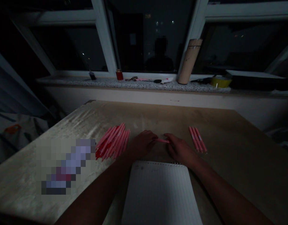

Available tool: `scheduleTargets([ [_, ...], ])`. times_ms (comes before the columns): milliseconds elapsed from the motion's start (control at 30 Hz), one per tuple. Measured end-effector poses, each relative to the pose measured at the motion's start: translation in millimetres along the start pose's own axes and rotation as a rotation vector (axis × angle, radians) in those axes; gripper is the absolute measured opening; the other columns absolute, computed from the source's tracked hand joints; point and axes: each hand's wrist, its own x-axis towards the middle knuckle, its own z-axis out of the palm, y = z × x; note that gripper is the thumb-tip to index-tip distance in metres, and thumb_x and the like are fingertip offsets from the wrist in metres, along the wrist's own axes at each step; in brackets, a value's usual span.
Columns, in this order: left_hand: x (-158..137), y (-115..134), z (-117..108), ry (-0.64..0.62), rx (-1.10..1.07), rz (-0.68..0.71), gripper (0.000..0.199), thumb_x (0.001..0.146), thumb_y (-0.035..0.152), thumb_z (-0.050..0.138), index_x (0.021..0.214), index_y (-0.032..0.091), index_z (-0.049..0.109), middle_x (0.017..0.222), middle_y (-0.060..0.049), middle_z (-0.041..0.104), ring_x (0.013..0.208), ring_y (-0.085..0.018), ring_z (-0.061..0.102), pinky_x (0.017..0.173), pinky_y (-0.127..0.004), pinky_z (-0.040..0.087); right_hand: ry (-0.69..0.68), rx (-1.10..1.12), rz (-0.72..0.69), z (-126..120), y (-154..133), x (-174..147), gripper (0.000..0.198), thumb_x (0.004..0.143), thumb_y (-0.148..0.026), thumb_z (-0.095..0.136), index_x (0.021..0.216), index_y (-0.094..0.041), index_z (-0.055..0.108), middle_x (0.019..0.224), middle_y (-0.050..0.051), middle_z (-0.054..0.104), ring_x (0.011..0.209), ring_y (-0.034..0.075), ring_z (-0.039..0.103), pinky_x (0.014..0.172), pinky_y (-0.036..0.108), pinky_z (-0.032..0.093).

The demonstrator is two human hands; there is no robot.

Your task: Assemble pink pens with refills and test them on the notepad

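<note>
Fingers of the left hand and right hand pinch a pen (or pencil; too dim to tell) near opposite ends, so it spans the gap between them. It looks light, stiff and perhaps slick, best held by the barrel just in from each tip.

The head view looks forward and down from above the near side of the worktop, close over the left hand and right hand, reaching past the far edge to the speckled windowsill and dark window.
</note>
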Motion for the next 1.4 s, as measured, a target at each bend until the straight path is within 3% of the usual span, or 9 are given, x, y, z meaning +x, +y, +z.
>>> scheduleTargets([
  [300, 2.0, -1.1, -1.8, 0.017, -0.160, -0.125, 0.024, 0.086, 0.033, 0.046, 0.093, 0.017, 0.062, 0.091, -0.005, 0.061, 0.084, -0.015, 0.055, 0.077, -0.028, 0.043, -0.027, -0.014, -0.007, 0.3, -0.6, -2.0, 0.032, 0.088, -0.021, 0.038, 0.120, -0.018, 0.043, 0.098, 0.011, 0.067, 0.084, 0.021, 0.064, 0.068, 0.029, 0.046],
  [867, 0.8, -1.9, -3.4, -0.015, -0.253, -0.105, 0.022, 0.083, 0.030, 0.049, 0.096, 0.017, 0.062, 0.091, -0.003, 0.062, 0.082, -0.014, 0.056, 0.074, -0.025, 0.042, -0.028, -0.024, -0.023, -3.0, -2.1, -3.3, 0.036, 0.087, -0.024, 0.041, 0.123, -0.019, 0.039, 0.106, 0.012, 0.063, 0.085, 0.019, 0.063, 0.068, 0.028, 0.045],
  [1067, 1.7, -2.5, -3.3, -0.027, -0.240, -0.119, 0.019, 0.081, 0.026, 0.051, 0.093, 0.016, 0.063, 0.088, -0.003, 0.061, 0.081, -0.014, 0.055, 0.072, -0.025, 0.042, 0.012, -0.031, -0.012, -2.5, 1.6, -1.2, 0.010, 0.082, -0.020, 0.047, 0.090, -0.017, 0.052, 0.077, 0.004, 0.061, 0.066, 0.015, 0.056, 0.058, 0.025, 0.039],
  [1133, 1.8, -3.0, -3.1, -0.032, -0.247, -0.110, 0.018, 0.080, 0.024, 0.052, 0.092, 0.016, 0.063, 0.089, -0.003, 0.061, 0.082, -0.014, 0.055, 0.073, -0.025, 0.041, 0.022, -0.052, -0.039, -2.2, 3.7, -0.5, 0.008, 0.083, -0.020, 0.047, 0.084, -0.017, 0.054, 0.077, 0.004, 0.059, 0.068, 0.015, 0.055, 0.060, 0.025, 0.039],
  [1400, 2.0, -4.5, -2.4, -0.022, -0.221, -0.103, 0.015, 0.080, 0.021, 0.052, 0.089, 0.016, 0.062, 0.087, -0.002, 0.059, 0.081, -0.014, 0.054, 0.073, -0.024, 0.040, -0.012, -0.105, -0.061, -4.4, 3.6, -1.9, 0.019, 0.089, -0.025, 0.042, 0.096, -0.019, 0.059, 0.089, 0.006, 0.061, 0.080, 0.017, 0.058, 0.069, 0.027, 0.042],
])
